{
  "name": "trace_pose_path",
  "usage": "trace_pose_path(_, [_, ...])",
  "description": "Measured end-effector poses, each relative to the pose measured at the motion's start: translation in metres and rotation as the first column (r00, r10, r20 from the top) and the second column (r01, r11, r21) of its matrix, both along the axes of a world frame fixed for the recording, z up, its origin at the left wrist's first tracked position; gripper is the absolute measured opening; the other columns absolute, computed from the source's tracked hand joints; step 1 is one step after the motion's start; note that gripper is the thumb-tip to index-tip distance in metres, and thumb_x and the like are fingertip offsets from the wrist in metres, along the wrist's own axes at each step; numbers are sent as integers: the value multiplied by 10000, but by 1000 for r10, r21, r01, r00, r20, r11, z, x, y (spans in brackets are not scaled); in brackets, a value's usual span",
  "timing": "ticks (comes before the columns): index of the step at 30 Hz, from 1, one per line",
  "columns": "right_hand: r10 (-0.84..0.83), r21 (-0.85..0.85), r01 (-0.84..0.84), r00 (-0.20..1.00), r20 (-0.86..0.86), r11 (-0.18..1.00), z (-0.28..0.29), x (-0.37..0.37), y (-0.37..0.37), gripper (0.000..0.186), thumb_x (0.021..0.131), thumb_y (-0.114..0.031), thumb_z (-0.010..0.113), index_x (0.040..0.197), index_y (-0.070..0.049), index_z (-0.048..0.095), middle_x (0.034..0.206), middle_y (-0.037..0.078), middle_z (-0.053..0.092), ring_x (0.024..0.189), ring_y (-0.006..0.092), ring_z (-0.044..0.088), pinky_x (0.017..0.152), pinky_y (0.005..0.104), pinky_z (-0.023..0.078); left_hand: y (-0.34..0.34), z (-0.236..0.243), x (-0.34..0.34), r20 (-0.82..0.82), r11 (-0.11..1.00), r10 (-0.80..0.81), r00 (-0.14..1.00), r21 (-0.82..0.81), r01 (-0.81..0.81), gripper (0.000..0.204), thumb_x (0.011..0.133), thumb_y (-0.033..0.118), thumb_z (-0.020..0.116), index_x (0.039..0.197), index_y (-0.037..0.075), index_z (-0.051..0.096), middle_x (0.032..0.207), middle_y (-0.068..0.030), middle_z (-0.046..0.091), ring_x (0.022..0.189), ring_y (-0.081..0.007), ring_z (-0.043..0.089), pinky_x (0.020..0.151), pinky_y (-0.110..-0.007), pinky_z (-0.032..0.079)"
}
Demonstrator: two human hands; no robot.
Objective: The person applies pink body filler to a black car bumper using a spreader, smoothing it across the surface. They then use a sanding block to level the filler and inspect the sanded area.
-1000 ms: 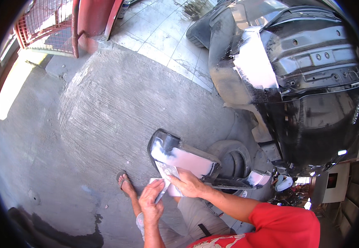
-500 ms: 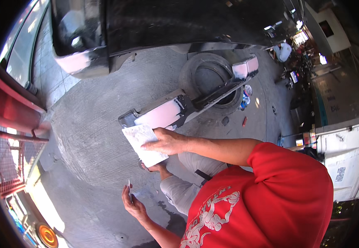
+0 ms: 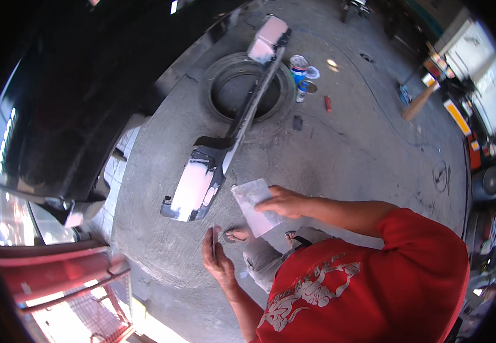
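Note:
My right hand [image 3: 288, 203] grips a pale, flat rectangular board [image 3: 254, 223] by its right side, thumb on top. My left hand [image 3: 218, 256] holds a thin flat blade [image 3: 215, 235] seen edge-on, a little below and left of the board. Just beyond both hands lies a long black car bumper piece [image 3: 238, 128] with pink-and-white filler patches [image 3: 194, 182], its far end resting on a tire [image 3: 214, 80] on the concrete floor.
A black car body [image 3: 68, 103] fills the upper left. Beside the tire stand cans [image 3: 298, 68] and a small red object [image 3: 328, 103]. A red metal railing [image 3: 54, 268] is at lower left. Equipment, a wooden piece [image 3: 416, 104] and white panels line the right.
The view has turned, putting the car at the left and the bumper pointing away. My hands, close together a second ago, are now apart, each still holding its flat piece.

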State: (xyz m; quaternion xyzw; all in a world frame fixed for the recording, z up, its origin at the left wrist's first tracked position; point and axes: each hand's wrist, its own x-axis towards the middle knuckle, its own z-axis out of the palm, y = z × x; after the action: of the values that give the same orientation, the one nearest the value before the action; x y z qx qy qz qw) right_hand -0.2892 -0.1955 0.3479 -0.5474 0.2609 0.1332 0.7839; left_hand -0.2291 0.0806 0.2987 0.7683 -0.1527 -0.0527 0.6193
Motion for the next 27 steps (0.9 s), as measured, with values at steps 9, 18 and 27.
trace_pose_path(9, [-778,626,622,627,-38,471,21,-240,-103,456,978,-106,703,1412,4,619,1265,155,731,1150,312,743,944,481,637,-233,114,-142,401,697,-676,618,77,713,518,900,-102,559,1362,51,735,1434,-196,680,1319,-364,668,1083,-433,560])
trace_pose_path(18, [-791,161,784,551,268,600,55,-308,-172,438,920,-88,778,1329,6,655,1255,150,734,1131,321,739,953,453,614,-223,-11,-77,101,498,-855,509,432,752,492,909,-75,523,1330,48,746,1319,-203,742,1251,-390,695,1077,-464,557])
trace_pose_path(27, [-919,359,884,369,-139,301,49,-187,-214,429,919,-32,760,1330,-10,639,1190,129,736,1066,268,745,866,444,627,-196,-47,56,-246,345,-788,565,582,736,562,875,-80,463,1339,81,738,1330,-212,732,1264,-391,689,1114,-464,540])
